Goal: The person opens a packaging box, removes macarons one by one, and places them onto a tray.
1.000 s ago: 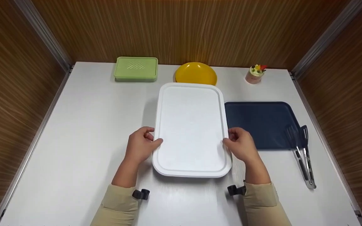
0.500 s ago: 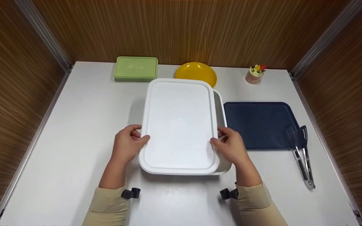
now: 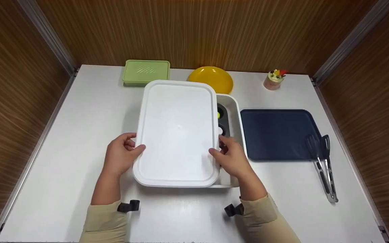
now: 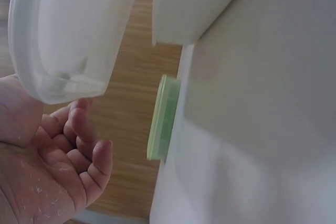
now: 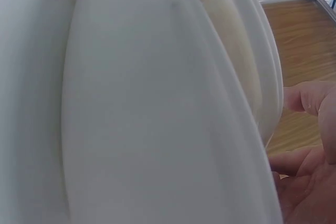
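A white rectangular lid [image 3: 177,131] is gripped at its two long sides, the left hand [image 3: 122,153] on one and the right hand [image 3: 231,158] on the other. Each thumb lies on top, with the fingers curled at the edge. The lid hangs above a white box [image 3: 236,116], shifted left so a strip along the box's right side shows. Inside that strip is part of a dark tin with round cups [image 3: 225,118], holding something yellow-green and something white. In the left wrist view, a gap separates the lid [image 4: 79,30] from the box [image 4: 191,6].
A green lidded container [image 3: 146,72] and a yellow plate [image 3: 211,79] stand at the back. A dessert cup [image 3: 273,81] is at the back right. Right of the box lies a navy tray [image 3: 277,135], with tongs [image 3: 328,175] across its corner. Wooden panels [image 3: 194,33] surround the table.
Both hands have carried the lid leftward off the box, lifting it slightly. The box's right side and part of the dark tin inside have come into view.
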A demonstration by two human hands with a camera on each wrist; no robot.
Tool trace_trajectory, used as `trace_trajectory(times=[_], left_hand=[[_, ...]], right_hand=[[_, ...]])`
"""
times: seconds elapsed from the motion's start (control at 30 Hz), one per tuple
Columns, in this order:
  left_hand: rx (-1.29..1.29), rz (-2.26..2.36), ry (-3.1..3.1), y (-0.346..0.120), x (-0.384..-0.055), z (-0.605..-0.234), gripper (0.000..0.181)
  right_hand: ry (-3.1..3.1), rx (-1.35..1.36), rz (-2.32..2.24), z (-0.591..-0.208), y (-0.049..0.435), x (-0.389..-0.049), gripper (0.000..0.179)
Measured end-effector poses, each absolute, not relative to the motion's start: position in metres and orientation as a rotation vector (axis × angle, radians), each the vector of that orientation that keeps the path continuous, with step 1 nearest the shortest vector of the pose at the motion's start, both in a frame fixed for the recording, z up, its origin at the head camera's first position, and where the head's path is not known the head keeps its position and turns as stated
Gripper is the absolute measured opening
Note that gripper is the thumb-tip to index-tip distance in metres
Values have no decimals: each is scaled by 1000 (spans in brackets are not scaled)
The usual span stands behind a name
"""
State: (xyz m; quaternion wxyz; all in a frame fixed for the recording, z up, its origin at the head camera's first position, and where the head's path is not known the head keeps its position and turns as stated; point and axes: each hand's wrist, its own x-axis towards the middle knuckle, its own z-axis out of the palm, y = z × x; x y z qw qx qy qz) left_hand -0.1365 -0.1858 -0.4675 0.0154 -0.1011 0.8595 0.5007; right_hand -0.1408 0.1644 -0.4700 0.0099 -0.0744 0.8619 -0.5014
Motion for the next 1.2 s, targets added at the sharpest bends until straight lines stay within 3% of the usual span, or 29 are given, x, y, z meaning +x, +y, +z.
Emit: trace_trajectory(times=[0.33,0.9,1.2], left_hand=[[-306,1527,2676,-208,-131,-468,52],[-359,1386,2722,-235,-135,-468,55],[-448,1330,2724,-252,-133,-464,55]], right_hand=[[2653,-375,-1631,-472,147,-140,52],[2619,-463,-1611,-472,113,-130,65],[2527,-495,-1658,-474,90,-124,55]])
